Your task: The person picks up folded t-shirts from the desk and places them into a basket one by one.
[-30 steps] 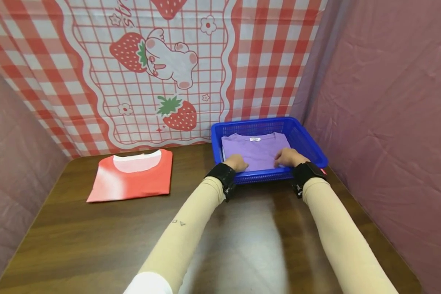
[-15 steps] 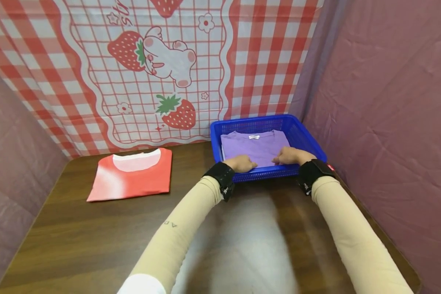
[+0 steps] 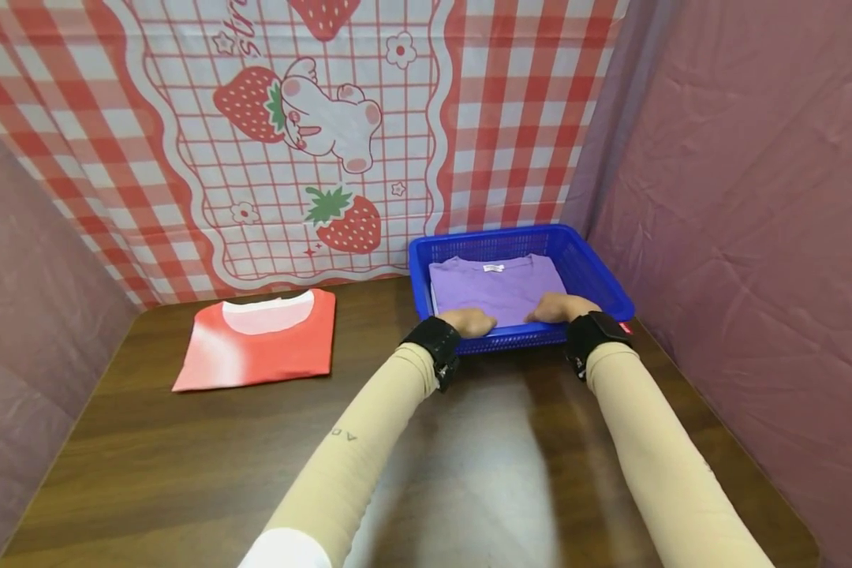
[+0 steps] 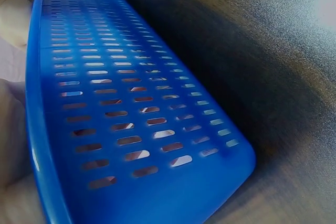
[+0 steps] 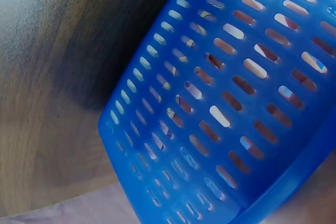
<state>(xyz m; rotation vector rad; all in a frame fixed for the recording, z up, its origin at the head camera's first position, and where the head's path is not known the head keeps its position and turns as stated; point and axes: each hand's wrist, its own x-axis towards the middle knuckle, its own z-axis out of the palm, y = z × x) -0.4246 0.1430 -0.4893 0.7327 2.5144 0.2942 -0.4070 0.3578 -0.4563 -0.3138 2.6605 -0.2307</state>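
A folded purple shirt (image 3: 500,284) lies in a blue plastic basket (image 3: 514,341), its neckline and white label toward the back. My left hand (image 3: 471,322) reaches over the basket's near rim, fingertips at the shirt's near edge. To its right, my right hand (image 3: 561,308) is at the same edge, fingers pointing inward and down. I cannot tell whether the fingers pinch the fabric. In the left wrist view, part of the left hand (image 4: 13,140) shows behind the basket's rim. Slotted basket wall (image 5: 226,93) fills most of the right wrist view.
A folded red and white shirt (image 3: 263,339) lies on the brown wooden table (image 3: 206,465) at the left. Behind the table hangs a red checked cloth (image 3: 511,134) with strawberry prints. A pink curtain (image 3: 745,221) borders the table's right side, close to the basket.
My left hand has shifted slightly right along the shirt's near edge, bringing the hands closer together than a second ago. The basket and both shirts stay in place.
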